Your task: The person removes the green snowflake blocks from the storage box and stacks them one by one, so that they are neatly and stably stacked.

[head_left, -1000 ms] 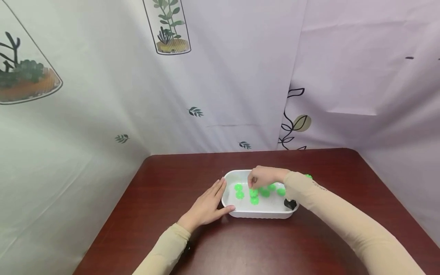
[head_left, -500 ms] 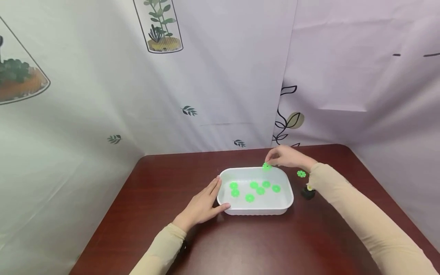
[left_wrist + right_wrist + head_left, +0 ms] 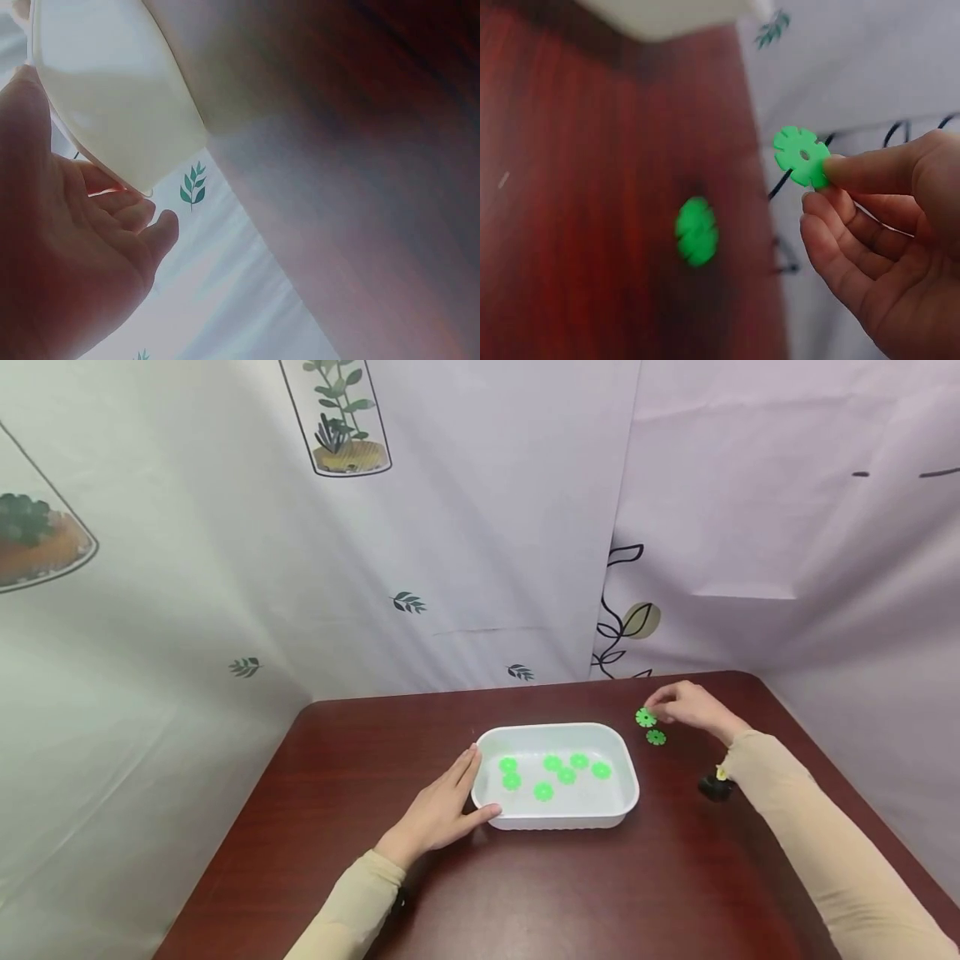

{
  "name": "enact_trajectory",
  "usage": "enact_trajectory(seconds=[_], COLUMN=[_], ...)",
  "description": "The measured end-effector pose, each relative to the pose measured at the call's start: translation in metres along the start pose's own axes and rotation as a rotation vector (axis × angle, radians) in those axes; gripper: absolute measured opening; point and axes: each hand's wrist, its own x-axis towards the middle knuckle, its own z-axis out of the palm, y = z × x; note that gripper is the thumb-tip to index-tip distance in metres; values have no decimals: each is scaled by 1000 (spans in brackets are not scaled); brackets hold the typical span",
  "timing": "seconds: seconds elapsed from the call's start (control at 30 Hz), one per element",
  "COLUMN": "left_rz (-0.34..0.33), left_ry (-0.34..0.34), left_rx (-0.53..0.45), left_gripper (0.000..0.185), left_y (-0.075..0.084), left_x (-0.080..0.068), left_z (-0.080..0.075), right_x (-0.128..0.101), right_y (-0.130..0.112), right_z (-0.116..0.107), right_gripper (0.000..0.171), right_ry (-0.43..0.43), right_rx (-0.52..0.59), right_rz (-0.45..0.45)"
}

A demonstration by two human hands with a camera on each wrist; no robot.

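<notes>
Steadying the white tub (image 3: 556, 822) is imo why the left hand (image 3: 441, 810) rests straight-fingered against its end, not clutching it; the right hand (image 3: 692, 706) pinches a thin green disc (image 3: 789, 152) by its edge, parted only its thickness; another disc (image 3: 656, 737) lies near that pinch, more discs (image 3: 566, 775) leftward in the tub.

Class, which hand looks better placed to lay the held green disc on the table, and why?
Probably the right hand: it pinches the held disc near another green disc on the table. The left hand touches the white tray, farther from both discs.
</notes>
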Motion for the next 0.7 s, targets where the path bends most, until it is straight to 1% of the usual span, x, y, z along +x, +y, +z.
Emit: enact_trajectory(seconds=[0.13,0.3,0.5,0.7], left_rz=[4,6,2,8], left_ry=[4,1,5,-2], left_rx=[0,-8,-7,-9], left_gripper=[97,97,97,96], left_y=[0,1,-1,-1], left_x=[0,0,-1,0], left_z=[0,0,-1,1], right_x=[-2,-4,-1,-1], right_y=[22,38,44,47], right_z=[5,11,17,19], right_gripper=[27,31,33,30], right_ry=[-19,-40,-54,-52], right_rx=[37,71,113,112], right_rz=[40,71,67,70])
